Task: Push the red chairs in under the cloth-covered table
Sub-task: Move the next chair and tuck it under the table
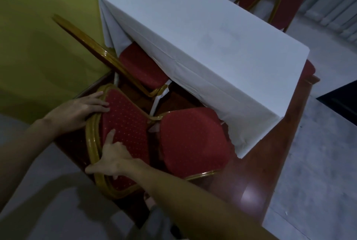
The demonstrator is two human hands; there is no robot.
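Note:
A long table under a white cloth runs away from me. Directly below me stands a red chair with a gold frame; its dotted backrest faces me and its seat reaches partly under the cloth's edge. My left hand grips the top left of the backrest frame. My right hand holds the frame's lower side, fingers spread on the red padding. A second red chair sits to the left, its seat tucked under the cloth.
A yellow-green wall stands close on the left. Two more red chairs wait beyond the table's far right side. The table and chairs rest on a dark red wooden platform above grey floor.

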